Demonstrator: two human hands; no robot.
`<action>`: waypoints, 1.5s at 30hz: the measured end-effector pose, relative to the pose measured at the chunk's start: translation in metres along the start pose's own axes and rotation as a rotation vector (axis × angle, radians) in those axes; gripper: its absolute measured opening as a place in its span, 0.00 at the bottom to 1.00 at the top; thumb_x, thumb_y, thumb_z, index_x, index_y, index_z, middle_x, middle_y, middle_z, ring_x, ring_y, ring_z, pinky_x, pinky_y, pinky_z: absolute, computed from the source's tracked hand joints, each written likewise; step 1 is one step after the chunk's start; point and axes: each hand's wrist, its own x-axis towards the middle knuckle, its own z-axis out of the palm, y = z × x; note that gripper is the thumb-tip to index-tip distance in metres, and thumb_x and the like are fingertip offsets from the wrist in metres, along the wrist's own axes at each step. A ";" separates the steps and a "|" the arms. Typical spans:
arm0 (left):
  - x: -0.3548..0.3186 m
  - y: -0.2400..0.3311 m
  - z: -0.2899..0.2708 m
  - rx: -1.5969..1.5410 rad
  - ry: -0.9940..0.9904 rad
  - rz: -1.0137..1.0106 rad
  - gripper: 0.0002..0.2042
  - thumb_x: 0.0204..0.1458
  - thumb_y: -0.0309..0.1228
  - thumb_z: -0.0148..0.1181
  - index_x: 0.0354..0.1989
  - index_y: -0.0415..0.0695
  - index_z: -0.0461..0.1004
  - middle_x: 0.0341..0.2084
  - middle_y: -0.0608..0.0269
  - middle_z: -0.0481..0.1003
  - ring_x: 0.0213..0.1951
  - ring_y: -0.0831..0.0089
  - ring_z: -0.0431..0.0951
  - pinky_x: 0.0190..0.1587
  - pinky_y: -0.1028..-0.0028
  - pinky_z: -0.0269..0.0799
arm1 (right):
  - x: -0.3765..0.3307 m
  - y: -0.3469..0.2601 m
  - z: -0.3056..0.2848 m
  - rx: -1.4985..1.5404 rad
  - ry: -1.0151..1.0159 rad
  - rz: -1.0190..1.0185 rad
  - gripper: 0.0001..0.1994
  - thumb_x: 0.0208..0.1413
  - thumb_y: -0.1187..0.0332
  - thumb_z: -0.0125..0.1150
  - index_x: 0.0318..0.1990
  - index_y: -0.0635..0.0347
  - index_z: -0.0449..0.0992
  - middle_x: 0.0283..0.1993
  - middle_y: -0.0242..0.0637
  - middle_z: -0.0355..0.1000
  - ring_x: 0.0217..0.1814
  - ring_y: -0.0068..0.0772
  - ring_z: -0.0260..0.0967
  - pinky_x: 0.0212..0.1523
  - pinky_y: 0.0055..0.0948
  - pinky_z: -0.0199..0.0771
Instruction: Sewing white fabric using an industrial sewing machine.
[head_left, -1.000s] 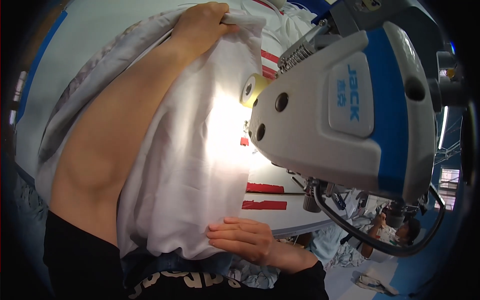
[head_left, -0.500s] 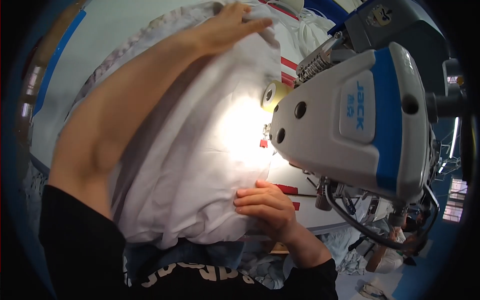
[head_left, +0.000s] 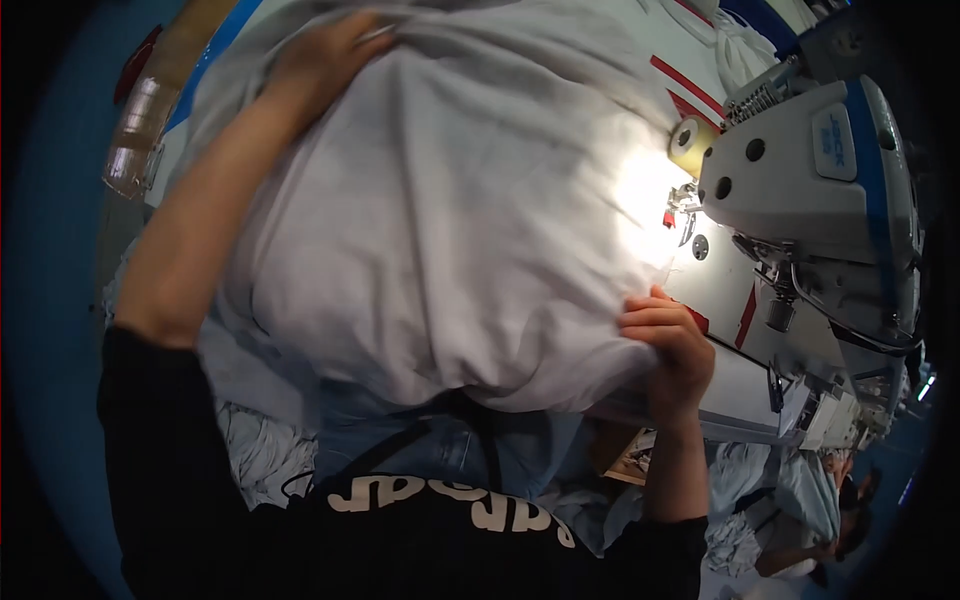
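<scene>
A large piece of white fabric (head_left: pixel 450 220) is spread over the sewing table and bulges toward me. My left hand (head_left: pixel 325 55) reaches far forward and grips the cloth's far edge. At the near right edge of the cloth, my right hand (head_left: pixel 668 340) pinches a fold of it. A white and blue sewing machine (head_left: pixel 815 190) stands at the right, its lamp lighting the cloth beside the needle area (head_left: pixel 680 205).
The white table top (head_left: pixel 725 290) with red stripes shows under the machine. More pale cloth (head_left: pixel 260 450) hangs below the table near my lap. A clear plastic-wrapped bundle (head_left: pixel 135 130) lies at the far left. Another person (head_left: pixel 800 555) is at the lower right.
The view has swung so the machine sits further right. My left hand has pulled the cloth's far edge leftward, and my right hand has moved up and right along the near edge.
</scene>
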 end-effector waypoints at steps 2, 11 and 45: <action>0.059 -0.002 0.029 0.046 0.109 0.276 0.18 0.57 0.46 0.57 0.43 0.43 0.76 0.33 0.47 0.80 0.37 0.49 0.80 0.41 0.56 0.75 | -0.005 -0.022 0.013 0.468 0.289 0.246 0.11 0.59 0.63 0.58 0.41 0.61 0.77 0.52 0.43 0.74 0.62 0.45 0.68 0.65 0.47 0.65; 0.060 0.025 0.035 -0.073 0.083 0.288 0.23 0.52 0.46 0.62 0.46 0.41 0.68 0.43 0.46 0.71 0.46 0.48 0.72 0.48 0.55 0.68 | 0.017 -0.117 0.109 0.459 -0.119 0.122 0.31 0.61 0.57 0.56 0.67 0.62 0.61 0.71 0.48 0.54 0.72 0.47 0.53 0.73 0.41 0.46; -0.191 0.012 -0.106 -0.253 -0.307 -0.313 0.42 0.47 0.33 0.69 0.71 0.44 0.54 0.68 0.52 0.58 0.39 0.64 0.78 0.42 0.66 0.74 | -0.060 -0.122 0.152 0.831 -0.728 0.426 0.24 0.64 0.57 0.57 0.60 0.66 0.67 0.61 0.41 0.67 0.64 0.34 0.62 0.64 0.30 0.59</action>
